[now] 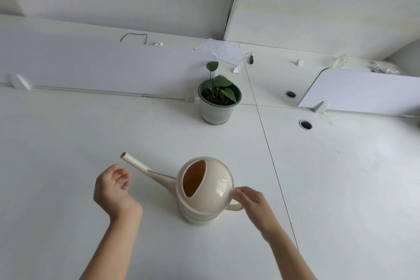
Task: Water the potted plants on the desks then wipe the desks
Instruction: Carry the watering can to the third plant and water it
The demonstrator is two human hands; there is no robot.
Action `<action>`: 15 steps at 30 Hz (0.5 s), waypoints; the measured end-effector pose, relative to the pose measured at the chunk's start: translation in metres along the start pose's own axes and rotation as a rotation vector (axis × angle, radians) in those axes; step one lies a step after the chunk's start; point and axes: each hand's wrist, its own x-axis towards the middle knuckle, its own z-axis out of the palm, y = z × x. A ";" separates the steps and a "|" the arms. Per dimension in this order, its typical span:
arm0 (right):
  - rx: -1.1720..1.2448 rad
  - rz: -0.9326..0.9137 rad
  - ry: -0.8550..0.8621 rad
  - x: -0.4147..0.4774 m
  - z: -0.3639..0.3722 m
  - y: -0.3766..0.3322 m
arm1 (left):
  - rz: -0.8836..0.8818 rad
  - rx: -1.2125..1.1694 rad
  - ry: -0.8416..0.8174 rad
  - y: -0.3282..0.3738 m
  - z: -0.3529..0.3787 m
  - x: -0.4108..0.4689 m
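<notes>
A beige watering can [205, 191] stands upright on the white desk [68, 143], its long spout pointing up and left. My right hand [252, 200] is at the can's handle on its right side, fingers touching the loop; whether they are closed around it I cannot tell. My left hand [112, 186] hovers just left of the spout, fingers apart and holding nothing. Farther back stands a potted plant [219, 100] with a few green leaves in a pale pot with a green rim, close to the desk divider.
A low white divider panel [102, 68] runs along the back of the desk, another [363, 91] at the right. Two cable holes [305, 124] sit in the neighbouring desk. Beyond the dividers lie papers [223, 51], crumpled tissue, a black wire and a small dark object.
</notes>
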 end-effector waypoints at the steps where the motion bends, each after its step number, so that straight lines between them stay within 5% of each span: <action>1: -0.002 -0.010 0.015 -0.004 0.005 0.004 | -0.011 0.034 0.017 -0.006 -0.001 0.001; 11: 0.023 -0.015 0.130 -0.004 0.030 0.042 | -0.246 0.262 -0.378 -0.044 0.011 0.011; 15: 0.031 0.026 0.103 0.000 0.029 0.047 | -0.247 0.271 -0.419 -0.051 0.010 0.013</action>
